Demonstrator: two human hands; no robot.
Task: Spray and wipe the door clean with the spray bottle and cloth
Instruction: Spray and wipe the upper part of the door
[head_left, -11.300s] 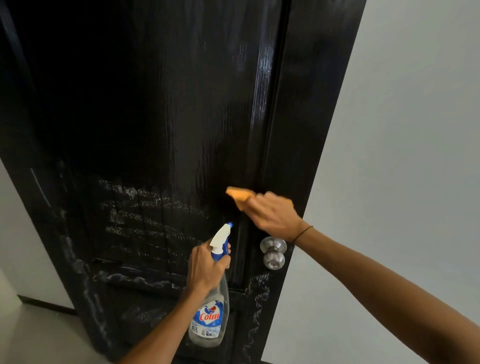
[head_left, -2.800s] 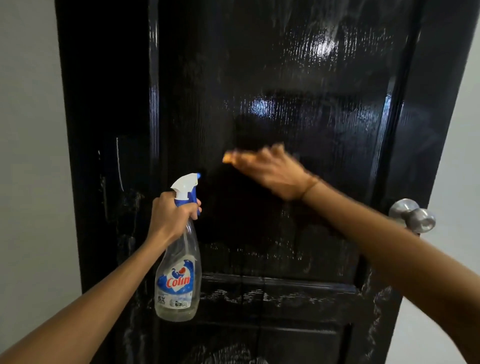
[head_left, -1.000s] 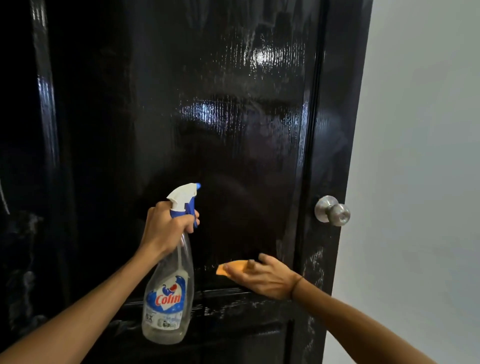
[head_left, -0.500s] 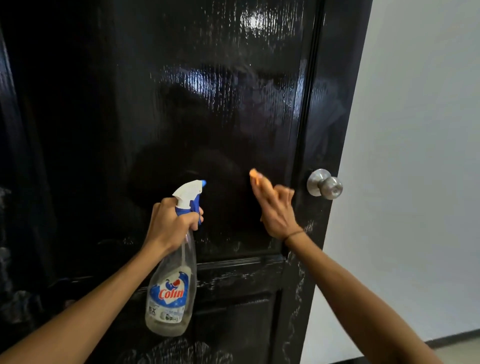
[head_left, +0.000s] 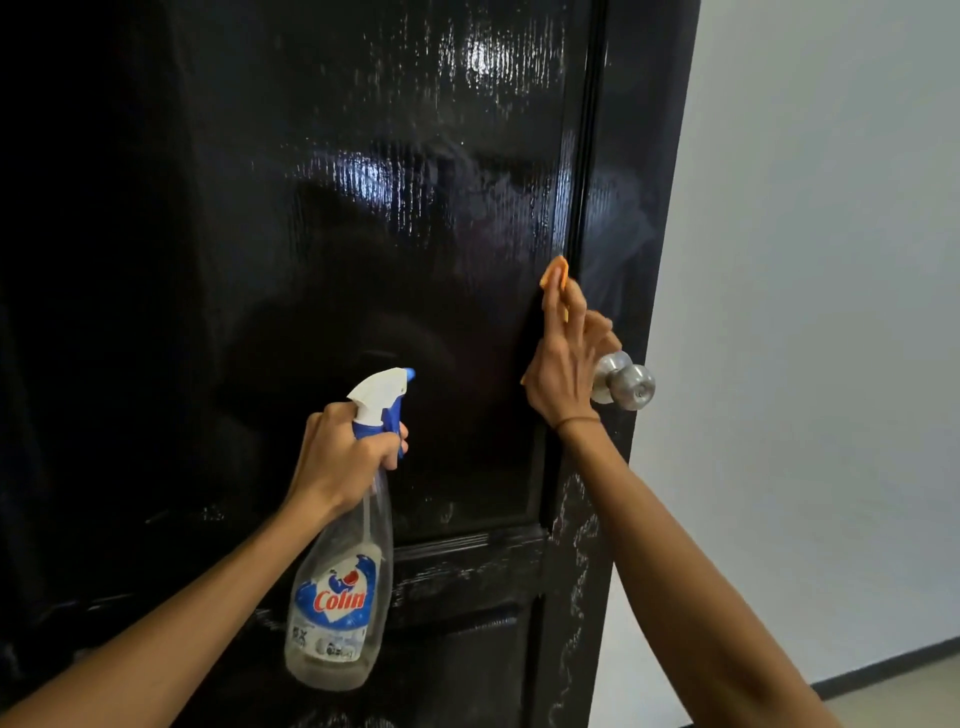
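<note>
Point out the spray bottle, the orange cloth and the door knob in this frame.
spray bottle (head_left: 337, 597): head view, on the label of the clear body.
orange cloth (head_left: 555, 271): head view, on the top corner above the fingers.
door knob (head_left: 631, 387): head view, on the round metal front.

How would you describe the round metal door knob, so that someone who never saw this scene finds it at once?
Start from the tall glossy black door and follow its right edge, beside the pale wall. There, next to the right hand pressing an orange cloth, sticks out the round silver metal knob. It is the only shiny metal thing.
</note>
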